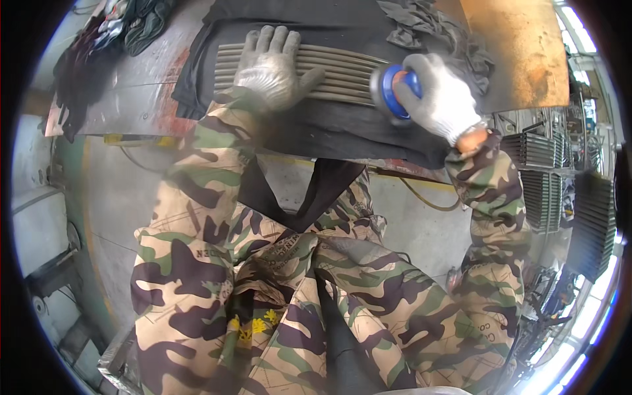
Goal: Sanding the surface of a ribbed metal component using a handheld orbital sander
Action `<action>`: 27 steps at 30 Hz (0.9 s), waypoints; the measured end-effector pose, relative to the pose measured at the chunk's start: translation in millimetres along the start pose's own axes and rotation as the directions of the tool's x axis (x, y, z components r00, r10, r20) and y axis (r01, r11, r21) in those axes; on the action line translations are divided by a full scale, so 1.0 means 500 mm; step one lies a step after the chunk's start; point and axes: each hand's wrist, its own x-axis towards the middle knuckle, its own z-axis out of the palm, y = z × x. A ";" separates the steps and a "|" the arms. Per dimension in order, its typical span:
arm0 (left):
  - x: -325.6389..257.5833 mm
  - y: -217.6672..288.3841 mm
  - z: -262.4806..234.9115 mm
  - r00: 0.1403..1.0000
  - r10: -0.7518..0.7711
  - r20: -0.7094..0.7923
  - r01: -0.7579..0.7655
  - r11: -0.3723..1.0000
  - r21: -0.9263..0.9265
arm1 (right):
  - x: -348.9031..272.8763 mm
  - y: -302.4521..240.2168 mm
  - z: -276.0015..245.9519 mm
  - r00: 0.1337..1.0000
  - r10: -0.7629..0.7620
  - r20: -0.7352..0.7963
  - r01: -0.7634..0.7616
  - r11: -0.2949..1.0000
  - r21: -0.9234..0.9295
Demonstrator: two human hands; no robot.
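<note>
A set of narrow parallel metal bars (342,74) lies side by side on black cloth (316,128). My left hand (271,71), in a grey-white work glove, rests flat across the bars toward their left end, fingers stretched out and thumb spread. Gloved in the same way, my right hand (434,92) wraps round a blue round sander (394,93) at the bars' right end. The sander's rim looks smeared, and its underside is hidden, so I cannot tell how firmly it touches the bars.
Crumpled dark cloth (421,26) lies beyond the sander, next to a rusty-orange board (520,59). More clothing (135,26) is heaped on the worktable (141,85) at the far left. Racks of stacked slatted metal parts (541,197) stand at the right. A yellow hose (428,201) hangs below the table edge.
</note>
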 end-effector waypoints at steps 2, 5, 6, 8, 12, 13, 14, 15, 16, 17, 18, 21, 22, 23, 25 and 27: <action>0.009 -0.003 0.014 0.996 0.032 -0.086 -0.033 0.999 -0.010 | 0.025 -0.010 0.028 0.999 -0.026 0.046 0.028 0.998 -0.047; 0.018 0.017 -0.023 0.995 0.019 -0.102 -0.027 0.996 -0.080 | 0.047 0.013 0.017 0.997 -0.028 0.068 0.034 0.996 -0.087; 0.026 0.015 -0.021 0.989 0.035 -0.147 -0.052 0.992 -0.113 | 0.054 0.017 0.014 0.999 -0.053 0.015 0.054 0.996 -0.073; 0.024 0.013 -0.022 0.989 0.053 -0.136 -0.066 0.993 -0.094 | 0.060 0.024 0.014 0.998 -0.062 0.014 0.062 0.997 -0.048; 0.008 0.017 -0.010 0.966 0.070 -0.247 -0.068 0.998 0.016 | 0.025 0.016 0.025 0.995 -0.099 0.029 0.100 0.994 -0.037; 0.007 0.013 -0.009 0.967 0.082 -0.240 -0.078 0.997 0.029 | 0.038 0.018 0.023 0.994 -0.100 0.031 0.101 0.994 -0.038; 0.014 0.020 -0.015 0.972 0.095 -0.216 -0.096 0.995 0.005 | 0.050 0.028 0.011 0.997 -0.064 0.031 0.066 0.997 -0.046; 0.013 0.015 -0.022 0.972 0.097 -0.213 -0.099 0.995 0.004 | 0.072 0.032 0.012 0.999 -0.042 0.024 0.043 0.998 -0.038; 0.011 0.011 -0.027 0.978 0.093 -0.187 -0.096 0.995 -0.007 | 0.088 0.043 0.021 0.998 -0.054 0.012 0.055 0.998 -0.030; 0.009 0.009 -0.030 0.983 0.088 -0.160 -0.092 0.996 -0.017 | 0.079 0.043 0.022 0.999 -0.051 0.012 0.052 0.998 -0.027; 0.000 0.002 -0.021 0.987 0.073 -0.146 -0.071 0.997 0.025 | 0.075 0.027 0.028 0.997 -0.061 0.038 0.062 0.998 -0.031; 0.003 0.023 -0.002 0.983 0.059 -0.174 -0.051 0.997 0.050 | 0.028 0.023 0.016 0.991 -0.082 0.102 0.083 0.996 -0.010; 0.007 0.023 -0.004 0.986 0.061 -0.158 -0.055 0.998 0.040 | 0.034 0.025 0.009 0.994 -0.074 0.086 0.076 0.997 -0.026; 0.009 0.022 -0.003 0.986 0.064 -0.154 -0.059 0.998 0.034 | 0.048 0.031 0.006 0.995 -0.065 0.070 0.068 0.997 -0.042; 0.009 0.010 -0.006 0.987 0.066 -0.146 -0.056 0.996 0.069 | 0.094 0.042 0.013 0.994 -0.047 0.096 0.047 0.999 0.005; 0.001 0.004 -0.006 0.986 0.071 -0.150 -0.059 0.995 0.084 | 0.104 0.029 0.015 0.986 -0.017 0.165 0.021 0.999 -0.025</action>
